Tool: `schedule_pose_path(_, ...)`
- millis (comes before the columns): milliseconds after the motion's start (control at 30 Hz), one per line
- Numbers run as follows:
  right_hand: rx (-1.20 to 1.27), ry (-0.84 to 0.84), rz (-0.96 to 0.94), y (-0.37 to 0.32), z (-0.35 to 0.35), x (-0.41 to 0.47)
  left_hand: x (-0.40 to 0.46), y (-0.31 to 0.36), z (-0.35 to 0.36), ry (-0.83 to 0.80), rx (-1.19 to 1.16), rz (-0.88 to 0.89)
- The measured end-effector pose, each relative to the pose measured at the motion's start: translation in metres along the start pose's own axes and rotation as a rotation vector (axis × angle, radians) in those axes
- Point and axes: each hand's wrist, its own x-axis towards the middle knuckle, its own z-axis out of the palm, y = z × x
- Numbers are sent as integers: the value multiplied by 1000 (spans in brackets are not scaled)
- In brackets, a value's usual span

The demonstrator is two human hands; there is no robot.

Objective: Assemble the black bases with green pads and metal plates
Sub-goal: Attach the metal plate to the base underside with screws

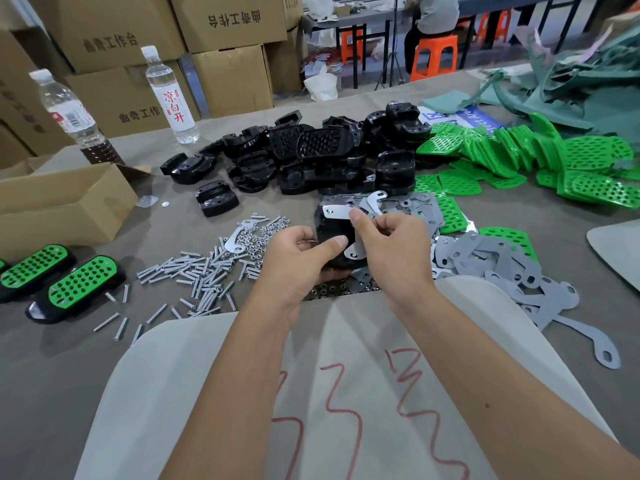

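My left hand [298, 258] grips a black base [332, 230] from the left, thumb across its front. My right hand [391, 244] pinches a curved metal plate [341, 213] that lies over the top of that base. Behind lies a heap of black bases [311, 157]. Green perforated pads [512, 154] are spread at the right. Grey-filmed metal plates [491, 261] are piled right of my hands. Two finished bases with green pads [69, 285] lie at the left.
Loose screws [197, 275] and nuts [263, 233] are scattered left of my hands. An open cardboard box [62, 202] stands at the left, two water bottles [169, 95] behind it. Stacked cartons fill the back left. A cloth covers my lap.
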Motion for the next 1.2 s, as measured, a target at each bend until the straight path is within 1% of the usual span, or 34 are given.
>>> schedule_pose_path(300,2,-100,54,-4,0,0,4,-3,-2,67,82,27)
schedule_pose_path(500,83,-107,75,-2,1,1,6,-3,-8,41,23,-9)
schedule_pose_path(633,172,-177,109,-3,-2,2,6,-3,-7,64,-28,-13)
schedule_pose_path(700,208,-206,103,-5,-2,1,7,-3,-8,66,-47,-12)
schedule_pose_path(833,232,-244,83,-7,-2,-1,8,-2,-11,-50,-104,-88)
schedule_pose_path(900,229,-269,63,-9,-2,-2,9,0,-13,-80,-127,-114)
schedule_pose_path(1200,255,-324,21,-14,-3,-6,9,0,-11,-7,-132,-105)
